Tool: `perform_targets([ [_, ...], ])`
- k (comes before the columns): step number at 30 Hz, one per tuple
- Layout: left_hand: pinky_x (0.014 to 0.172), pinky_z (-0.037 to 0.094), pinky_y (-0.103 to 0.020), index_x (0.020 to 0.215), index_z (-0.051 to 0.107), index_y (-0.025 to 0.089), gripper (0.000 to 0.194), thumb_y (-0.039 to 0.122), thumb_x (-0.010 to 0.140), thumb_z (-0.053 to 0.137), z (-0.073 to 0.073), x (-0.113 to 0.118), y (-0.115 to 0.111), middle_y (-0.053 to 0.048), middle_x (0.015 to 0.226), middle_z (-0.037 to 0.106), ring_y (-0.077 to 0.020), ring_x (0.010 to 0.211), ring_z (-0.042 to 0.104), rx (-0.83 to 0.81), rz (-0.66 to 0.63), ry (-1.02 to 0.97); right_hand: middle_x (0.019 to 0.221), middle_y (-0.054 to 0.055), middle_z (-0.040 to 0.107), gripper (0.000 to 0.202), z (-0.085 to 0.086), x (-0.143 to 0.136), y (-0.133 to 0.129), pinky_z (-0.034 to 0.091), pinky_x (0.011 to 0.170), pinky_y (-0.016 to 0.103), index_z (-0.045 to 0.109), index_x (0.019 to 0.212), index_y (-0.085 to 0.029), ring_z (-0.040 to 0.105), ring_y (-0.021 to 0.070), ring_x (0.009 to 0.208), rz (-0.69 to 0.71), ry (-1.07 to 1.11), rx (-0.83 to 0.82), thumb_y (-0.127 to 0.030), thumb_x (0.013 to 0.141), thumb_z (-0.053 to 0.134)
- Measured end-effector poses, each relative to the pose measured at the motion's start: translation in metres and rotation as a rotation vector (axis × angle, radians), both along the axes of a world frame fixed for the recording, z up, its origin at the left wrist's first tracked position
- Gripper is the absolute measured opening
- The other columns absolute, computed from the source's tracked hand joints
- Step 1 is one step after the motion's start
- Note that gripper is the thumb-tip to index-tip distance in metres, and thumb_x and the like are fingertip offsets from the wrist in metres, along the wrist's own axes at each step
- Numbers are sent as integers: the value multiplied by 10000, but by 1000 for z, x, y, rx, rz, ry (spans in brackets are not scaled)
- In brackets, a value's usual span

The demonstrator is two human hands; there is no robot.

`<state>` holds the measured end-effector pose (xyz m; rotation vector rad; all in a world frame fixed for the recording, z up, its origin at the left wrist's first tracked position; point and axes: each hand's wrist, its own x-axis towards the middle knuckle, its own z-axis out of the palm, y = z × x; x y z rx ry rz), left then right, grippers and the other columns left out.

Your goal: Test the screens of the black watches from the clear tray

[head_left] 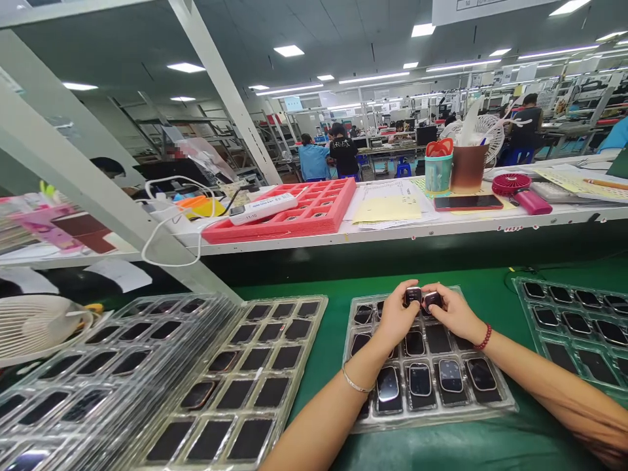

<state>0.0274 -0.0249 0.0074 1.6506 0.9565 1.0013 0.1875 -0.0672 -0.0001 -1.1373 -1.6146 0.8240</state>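
My left hand (400, 313) grips a small square smartwatch (413, 296) between thumb and fingers, its dark face towards me. Close beside it, my right hand (450, 309) pinches a second smartwatch (432, 300). Both are held just above the far part of a clear plastic tray (434, 420). Several more watches, such as the one with a pale rim (420, 379), lie face up in the tray's compartments. One compartment near the middle shows only a dark pad (438, 339). My hands and forearms hide part of the tray.
Left stand a tall stack of watch-filled trays (132, 356) and a tray with mostly bare dark pads (255, 392). Another watch tray (572, 320) lies right. The shelf above holds a red foam tray (275, 229), a phone (468, 203) and cups. A white fan (39, 327) stands far left.
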Motion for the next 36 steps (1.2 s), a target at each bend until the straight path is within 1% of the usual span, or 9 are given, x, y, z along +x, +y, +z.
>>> perform_targets([
  [4,771,520,-268,1201,564,179,506,51,712,548,2,1,0,-70,1059,655,-158,858,627,-58,5,-43,1041,64,626,395,-1,1,1,508,813,344,540,1156,-202,609,203,920,-2,65,-32,-172,762,534],
  [9,577,497,-193,1328,477,177,554,130,781,545,5,1,-2,-93,1074,650,-164,847,628,-229,-6,-137,1147,85,586,582,-5,4,6,546,687,310,427,1350,-228,606,196,914,16,322,-188,-267,782,549],
  [11,550,487,-179,1322,490,174,534,187,795,574,7,1,-2,-98,1081,649,-170,858,625,-244,-2,-177,1144,82,577,613,-5,5,8,551,690,302,404,1381,-238,600,194,934,35,410,-230,-318,795,565],
  [14,521,471,-173,1300,519,172,524,260,793,613,9,0,-2,-100,1069,652,-170,833,621,-235,0,-188,1059,67,580,616,-5,8,10,546,642,265,419,1374,-240,601,165,855,57,475,-261,-357,798,606],
  [20,489,409,-173,1275,525,162,571,305,738,658,7,-2,1,-94,1034,622,-118,675,588,-163,-27,-136,974,49,578,522,-9,8,13,481,522,219,532,1207,-193,537,99,634,51,420,-203,-359,742,701],
  [23,533,423,-194,1247,524,143,600,324,697,683,5,-2,3,-77,966,614,-92,616,554,-125,-43,-104,861,28,596,479,-12,6,15,414,485,196,554,1123,-170,478,80,556,75,376,-205,-392,730,714],
  [26,594,454,-225,1241,505,136,647,361,668,700,5,-2,5,-65,946,609,-97,620,556,-133,-75,-94,829,14,594,477,-15,5,19,345,463,178,551,1100,-163,430,59,517,81,355,-197,-404,726,723],
  [30,626,477,-254,1233,495,144,684,416,647,718,7,-2,7,-57,948,615,-107,620,563,-152,-100,-70,858,7,594,437,-15,5,22,286,429,167,553,1097,-150,374,29,466,66,326,-177,-333,743,730],
  [36,601,494,-258,1209,506,159,764,488,571,767,16,-3,6,-48,933,626,-127,630,573,-211,-80,-50,861,-13,577,318,-9,3,21,262,403,143,566,1056,-144,331,1,438,58,332,-180,-157,763,690],
])
